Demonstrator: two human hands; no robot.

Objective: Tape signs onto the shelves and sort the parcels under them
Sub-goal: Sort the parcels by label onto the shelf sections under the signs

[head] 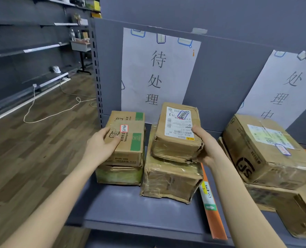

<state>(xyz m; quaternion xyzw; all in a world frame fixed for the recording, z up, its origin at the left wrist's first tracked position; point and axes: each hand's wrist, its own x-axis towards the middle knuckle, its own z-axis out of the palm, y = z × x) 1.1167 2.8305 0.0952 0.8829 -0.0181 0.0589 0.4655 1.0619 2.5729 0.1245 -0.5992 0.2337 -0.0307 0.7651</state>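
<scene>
Two bare forearms [59,203] reach in from 7 and 5 o'clock toward a grey shelf [139,208]. At about 8 o'clock the left hand [102,145] grips the green-patched box [129,135], thumb lying across its top and fingers curled round its left side. That box sits on a second box [119,174] with a greenish front. At about 4 o'clock the right hand [205,145] grips the labelled box [177,133], thumb on top by the white shipping label and fingers wrapped round the torn right edge. It lies tilted on top of a bigger worn box [170,181]. Both stacks stand just beside each other, below the paper sign [157,72] taped to the back panel at 12 o'clock. A second sign [288,86] hangs at 2 o'clock, with a large box [261,153] stacked on another carton [283,203] beneath it. An orange strip [211,203] lies on the shelf between the groups. Off at 9 o'clock a white cable [46,111] loops over the wooden floor.
</scene>
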